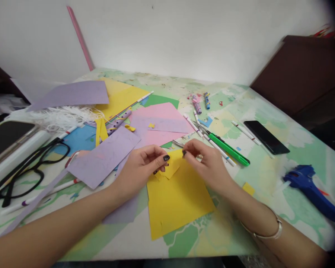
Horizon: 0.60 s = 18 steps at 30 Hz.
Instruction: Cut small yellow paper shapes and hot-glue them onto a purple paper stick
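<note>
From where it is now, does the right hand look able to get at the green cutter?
Probably yes: the green cutter lies just beyond the right hand, its near end uncovered, with a marker close alongside. The fingers are busy at the yellow paper, though.

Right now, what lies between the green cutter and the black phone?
In the head view, at least one white pen lies near the black phone, and a small blue scrap sits nearer the green cutter.

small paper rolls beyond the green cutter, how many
2: the purple roll, and the blue roll just right of it. None seem hidden there.
</note>
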### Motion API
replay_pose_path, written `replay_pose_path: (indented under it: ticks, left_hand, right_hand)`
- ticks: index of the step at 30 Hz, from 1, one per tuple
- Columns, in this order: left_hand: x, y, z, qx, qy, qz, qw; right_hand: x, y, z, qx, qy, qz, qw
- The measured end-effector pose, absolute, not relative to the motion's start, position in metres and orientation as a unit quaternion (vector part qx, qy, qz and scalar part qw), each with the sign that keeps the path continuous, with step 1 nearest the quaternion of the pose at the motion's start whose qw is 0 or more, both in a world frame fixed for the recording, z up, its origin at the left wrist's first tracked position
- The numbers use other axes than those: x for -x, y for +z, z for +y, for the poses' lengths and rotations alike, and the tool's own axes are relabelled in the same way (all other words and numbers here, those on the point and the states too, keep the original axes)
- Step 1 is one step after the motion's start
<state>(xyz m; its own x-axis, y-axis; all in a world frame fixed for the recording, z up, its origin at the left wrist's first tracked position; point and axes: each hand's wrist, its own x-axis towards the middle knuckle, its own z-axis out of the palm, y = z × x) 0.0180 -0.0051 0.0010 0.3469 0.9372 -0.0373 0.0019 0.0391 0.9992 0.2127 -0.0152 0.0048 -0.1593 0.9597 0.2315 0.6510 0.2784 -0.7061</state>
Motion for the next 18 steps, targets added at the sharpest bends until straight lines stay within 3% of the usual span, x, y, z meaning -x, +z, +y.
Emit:
replay_pose_path:
  ticks: [3,6,18]
  left_hand:
    - [-0.015,-0.001,-0.001,-0.5,0.435,0.418,0.622]
    - [-0.014,-0.002,0.002,-0.428,0.45,0.397,0.676]
    - [-0.012,0.007,0.003,-0.353,0.441,0.4,0.721]
  right_hand:
    - [-0.232,0.008,0.0,0.655,0.088,-0.727,0.184]
    - [-0.245,0.009,0.01,0.697,0.117,-0.7,0.101]
    - [-0.269,0.016,0.014,0.648,0.241,-0.719,0.073]
